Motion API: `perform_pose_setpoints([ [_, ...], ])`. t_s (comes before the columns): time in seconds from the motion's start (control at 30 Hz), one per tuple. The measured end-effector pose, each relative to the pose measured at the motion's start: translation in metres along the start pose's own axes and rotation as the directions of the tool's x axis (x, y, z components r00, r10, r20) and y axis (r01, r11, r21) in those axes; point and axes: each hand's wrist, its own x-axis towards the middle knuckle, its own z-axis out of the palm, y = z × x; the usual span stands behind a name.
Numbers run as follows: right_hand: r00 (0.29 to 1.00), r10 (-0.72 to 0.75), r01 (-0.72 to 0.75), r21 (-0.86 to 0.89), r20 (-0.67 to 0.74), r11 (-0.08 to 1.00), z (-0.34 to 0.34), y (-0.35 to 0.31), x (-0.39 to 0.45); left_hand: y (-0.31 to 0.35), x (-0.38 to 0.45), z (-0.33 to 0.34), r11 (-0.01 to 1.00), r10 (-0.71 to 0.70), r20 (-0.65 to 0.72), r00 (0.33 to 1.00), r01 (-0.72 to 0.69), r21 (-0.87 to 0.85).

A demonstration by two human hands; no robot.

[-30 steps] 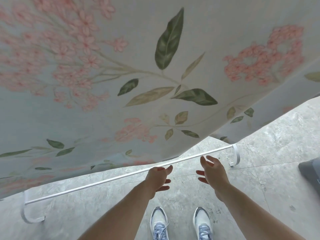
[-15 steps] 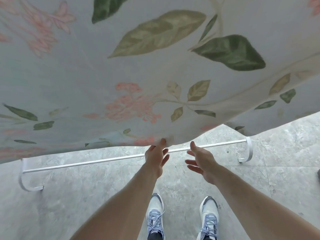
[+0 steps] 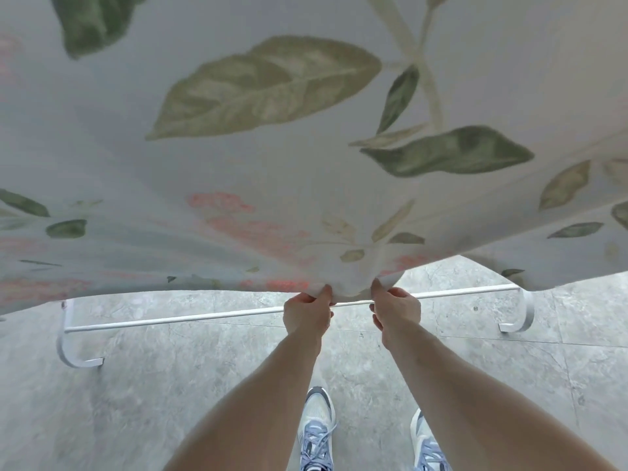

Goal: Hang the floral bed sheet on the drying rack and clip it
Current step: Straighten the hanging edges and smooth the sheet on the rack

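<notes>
Head camera, looking forward and down at a grey stone-tile floor [image 3: 373, 362] with faint veining and thin grout lines. A white metal bar [image 3: 210, 317] of the drying rack runs low across the view from left to right, ending on each side in a curved white foot that rests on the tiles. Two pale running shoes [image 3: 317, 433] with blue laces stand on the floor near the bottom edge, between the person's bare forearms.

The floral bed sheet [image 3: 272, 198] fills the upper two thirds of the view, hanging in front of the camera like a curtain. It is pale grey-blue, printed with large green leaves and soft pink flower clusters. Its lower edge hangs just above the white bar.

Both hands are raised to that lower edge, close together near the middle. The left hand [image 3: 307, 312] pinches the hem between thumb and curled fingers. The right hand [image 3: 396, 309] does the same just beside it, and a small fold of cloth sags between the two.

Half a second earlier, both hands were open with fingers spread, the left one just reaching the hem and the right one still apart from it. Now both have closed on the cloth. The sheet also looks nearer and larger, its leaves filling more of the view, and the rack bar sits lower and more level than before.
</notes>
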Motion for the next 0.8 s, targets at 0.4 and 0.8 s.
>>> perform_pose_setpoints([
  [0.4,0.995,0.072,-0.078,0.089,0.074,0.993,-0.112,-0.035,-0.005,0.017,-0.07,0.028,0.805,-0.089,0.429,0.899,-0.188,0.562],
  [0.8,0.995,0.003,0.021,0.249,-0.095,0.968,-0.249,-0.085,0.03,0.06,-0.124,0.155,0.472,0.226,0.648,0.728,-0.663,0.581],
])
